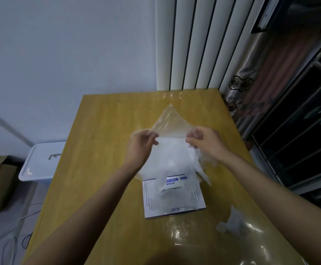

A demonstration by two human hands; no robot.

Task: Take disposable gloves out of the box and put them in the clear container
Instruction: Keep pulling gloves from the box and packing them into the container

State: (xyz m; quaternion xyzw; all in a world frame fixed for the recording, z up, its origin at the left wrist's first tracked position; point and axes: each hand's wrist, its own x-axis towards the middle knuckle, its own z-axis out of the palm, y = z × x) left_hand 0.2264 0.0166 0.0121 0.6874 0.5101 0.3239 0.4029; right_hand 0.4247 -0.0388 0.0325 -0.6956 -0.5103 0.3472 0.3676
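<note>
Being pinched by L hand [140, 145] & R hand [206, 141], fingers curled on its edge: clear glove [170, 123], held spread above table [102, 150] | glove box [150, 211] laid flat beneath

Head view looks down, seemingly close, over table [102, 131].

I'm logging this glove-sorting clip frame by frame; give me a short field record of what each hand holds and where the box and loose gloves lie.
left hand: pinches the left edge of the translucent glove
right hand: pinches its right edge
translucent glove: stretched between both hands, raised over the wooden table
glove box: flat on the table, near the person
heap of gloves: between box and hands
loose glove: crumpled on the table, right of the box
clear container: cannot pick it out
</note>
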